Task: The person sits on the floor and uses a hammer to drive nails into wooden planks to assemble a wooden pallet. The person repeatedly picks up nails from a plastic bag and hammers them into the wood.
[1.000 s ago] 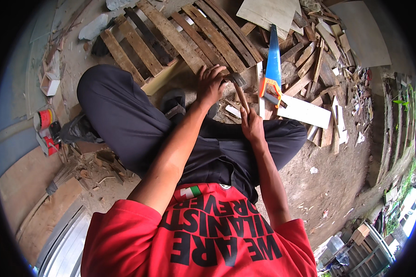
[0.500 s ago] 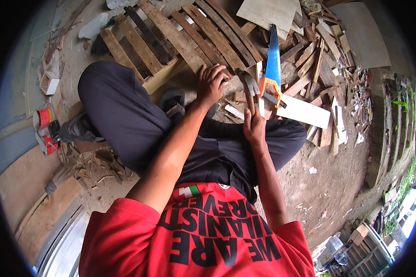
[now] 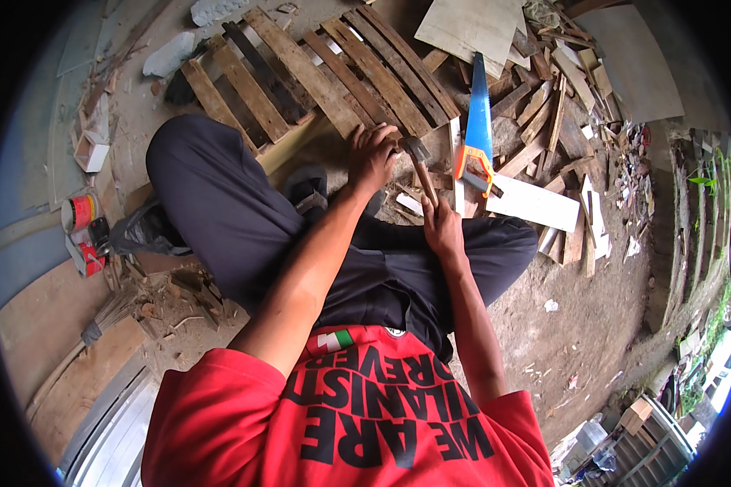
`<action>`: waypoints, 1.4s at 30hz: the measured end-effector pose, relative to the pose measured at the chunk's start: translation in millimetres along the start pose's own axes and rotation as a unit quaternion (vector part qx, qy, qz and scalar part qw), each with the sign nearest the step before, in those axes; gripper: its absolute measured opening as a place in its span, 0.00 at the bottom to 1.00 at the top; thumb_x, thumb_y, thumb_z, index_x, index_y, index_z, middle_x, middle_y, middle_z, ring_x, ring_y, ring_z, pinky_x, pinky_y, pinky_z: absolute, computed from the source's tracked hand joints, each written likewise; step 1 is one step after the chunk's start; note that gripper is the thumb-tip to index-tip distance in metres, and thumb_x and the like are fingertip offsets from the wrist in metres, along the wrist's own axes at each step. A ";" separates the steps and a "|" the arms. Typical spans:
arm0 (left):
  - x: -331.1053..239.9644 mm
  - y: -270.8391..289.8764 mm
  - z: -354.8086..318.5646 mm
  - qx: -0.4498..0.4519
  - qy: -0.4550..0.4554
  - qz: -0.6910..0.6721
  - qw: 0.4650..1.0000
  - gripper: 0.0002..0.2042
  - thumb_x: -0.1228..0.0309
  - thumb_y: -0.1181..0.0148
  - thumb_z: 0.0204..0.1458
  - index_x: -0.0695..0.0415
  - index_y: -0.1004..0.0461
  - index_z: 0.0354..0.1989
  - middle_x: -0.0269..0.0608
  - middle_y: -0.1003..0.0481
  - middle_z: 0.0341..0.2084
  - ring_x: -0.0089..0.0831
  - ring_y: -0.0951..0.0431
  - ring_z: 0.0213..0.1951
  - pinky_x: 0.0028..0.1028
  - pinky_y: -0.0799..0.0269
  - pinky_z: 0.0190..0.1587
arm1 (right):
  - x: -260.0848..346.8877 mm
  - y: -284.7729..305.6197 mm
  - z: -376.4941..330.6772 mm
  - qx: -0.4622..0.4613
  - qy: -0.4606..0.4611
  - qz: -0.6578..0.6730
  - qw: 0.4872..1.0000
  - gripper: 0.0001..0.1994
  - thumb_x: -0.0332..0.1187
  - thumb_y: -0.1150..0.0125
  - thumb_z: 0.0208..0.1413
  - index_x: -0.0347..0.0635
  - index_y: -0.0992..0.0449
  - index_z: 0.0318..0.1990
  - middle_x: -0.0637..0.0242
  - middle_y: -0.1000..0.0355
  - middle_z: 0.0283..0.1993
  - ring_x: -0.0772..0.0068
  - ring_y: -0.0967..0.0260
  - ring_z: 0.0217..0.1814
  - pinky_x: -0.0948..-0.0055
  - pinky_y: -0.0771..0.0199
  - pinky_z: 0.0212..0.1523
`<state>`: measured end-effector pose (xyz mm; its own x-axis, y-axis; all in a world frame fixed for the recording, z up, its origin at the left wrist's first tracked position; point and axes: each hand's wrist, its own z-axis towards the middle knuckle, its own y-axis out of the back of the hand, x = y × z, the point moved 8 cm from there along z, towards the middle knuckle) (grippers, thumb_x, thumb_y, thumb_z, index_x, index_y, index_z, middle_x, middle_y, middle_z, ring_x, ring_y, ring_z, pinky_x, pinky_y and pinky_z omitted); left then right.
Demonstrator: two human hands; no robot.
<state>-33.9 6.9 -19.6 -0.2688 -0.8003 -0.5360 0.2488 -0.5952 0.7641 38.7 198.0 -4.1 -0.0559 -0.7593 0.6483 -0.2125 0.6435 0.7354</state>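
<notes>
My right hand (image 3: 443, 229) is closed round the wooden handle of a claw hammer (image 3: 424, 177). The hammer's metal head lies just right of my left fingertips, by the near end of a slatted wooden pallet (image 3: 300, 66). My left hand (image 3: 371, 158) is at that pallet end with its fingers bent over the board ends. Whatever is between those fingers is too small or hidden to make out. Right of the hammer, a handsaw (image 3: 480, 122) with a blue blade and orange-black handle lies across the scrap, its handle beside a white board (image 3: 536, 201).
Broken boards (image 3: 556, 122) are heaped at the far right, with pale plywood sheets (image 3: 471, 26) behind. My crossed legs (image 3: 219, 187) take up the near middle. A red tin (image 3: 81, 211), a black bag (image 3: 146, 227) and a broom (image 3: 105, 316) are on the left.
The hammer's head has swung left, closer to my left fingertips. My right hand has shifted slightly left and nearer with it. My left hand stays at the pallet's end.
</notes>
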 end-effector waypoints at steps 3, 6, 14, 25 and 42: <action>-0.9 2.7 1.6 -0.020 -0.008 -0.020 1.000 0.11 0.69 0.34 0.49 0.51 0.26 0.39 0.33 0.30 0.57 0.36 0.35 0.65 0.51 0.53 0.69 | 11.8 9.3 -2.3 -0.019 0.009 0.041 0.999 0.19 0.43 0.45 0.66 0.32 0.33 0.35 0.36 0.30 0.24 0.27 0.30 0.31 0.41 0.34 0.29; -0.1 1.9 -0.4 -0.024 -0.008 -0.017 1.000 0.11 0.70 0.34 0.49 0.50 0.26 0.40 0.32 0.30 0.57 0.36 0.35 0.65 0.51 0.53 0.69 | 4.7 1.5 -2.6 -0.017 0.012 0.032 0.999 0.19 0.43 0.46 0.66 0.32 0.33 0.34 0.36 0.30 0.23 0.28 0.30 0.30 0.42 0.34 0.28; -1.3 1.6 -0.3 -0.007 -0.013 -0.019 1.000 0.12 0.70 0.36 0.49 0.49 0.26 0.42 0.32 0.31 0.58 0.36 0.35 0.65 0.51 0.53 0.70 | 9.0 7.7 -4.9 -0.025 0.015 0.063 0.998 0.16 0.39 0.46 0.66 0.32 0.33 0.36 0.35 0.30 0.24 0.28 0.30 0.31 0.44 0.34 0.28; 2.2 -3.0 -2.4 0.011 -0.019 0.014 1.000 0.24 0.65 0.34 0.50 0.54 0.32 0.56 0.37 0.34 0.63 0.35 0.38 0.68 0.52 0.54 0.70 | -1.4 4.2 0.2 -0.001 -0.039 0.046 0.998 0.21 0.45 0.47 0.67 0.31 0.31 0.34 0.35 0.30 0.24 0.27 0.31 0.33 0.41 0.35 0.31; 7.2 -6.4 -5.6 0.088 -0.022 0.113 0.989 0.43 0.67 0.33 0.46 0.55 0.47 0.73 0.39 0.47 0.73 0.34 0.47 0.73 0.48 0.58 0.73 | 45.1 35.1 -6.9 -0.053 0.032 0.127 0.990 0.18 0.40 0.47 0.67 0.29 0.32 0.35 0.38 0.31 0.22 0.28 0.31 0.30 0.49 0.34 0.26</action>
<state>-32.2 4.6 -30.3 -0.2660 -0.9053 -0.3311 0.1414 -0.3764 0.9156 35.5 186.9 52.3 -0.0307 -0.5665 0.8235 -0.0953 0.8218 0.5618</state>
